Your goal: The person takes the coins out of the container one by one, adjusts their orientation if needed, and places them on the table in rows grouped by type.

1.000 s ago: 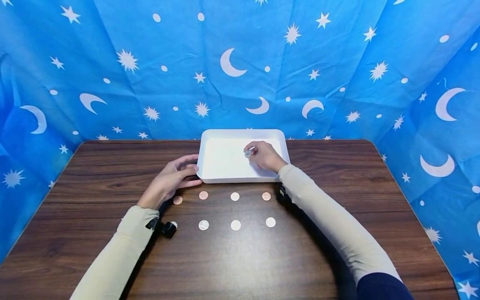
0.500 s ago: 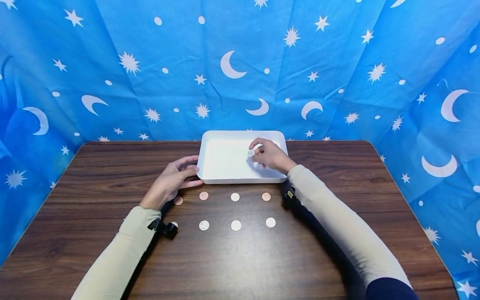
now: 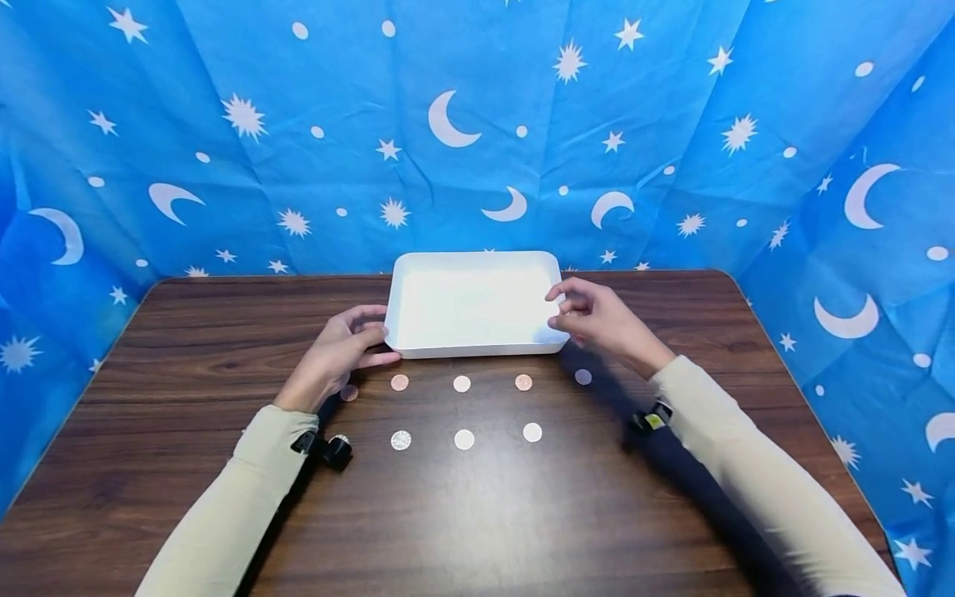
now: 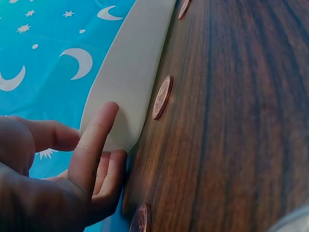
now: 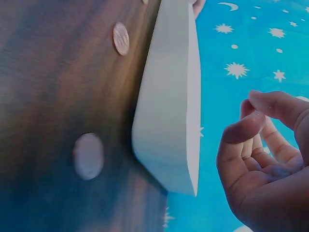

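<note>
One white tray (image 3: pixel 418 344) sits on the table (image 3: pixel 186 332). Eight coins lie in front of it: three copper ones (image 3: pixel 399 382) and five silvery ones (image 3: pixel 464 439), one of these half hidden by the left wrist. Two hands show

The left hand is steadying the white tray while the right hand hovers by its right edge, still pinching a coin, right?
Not quite: the head view shows the right hand by the white tray holding nothing, fingers loosely curled. The left hand does steady the tray.
</note>
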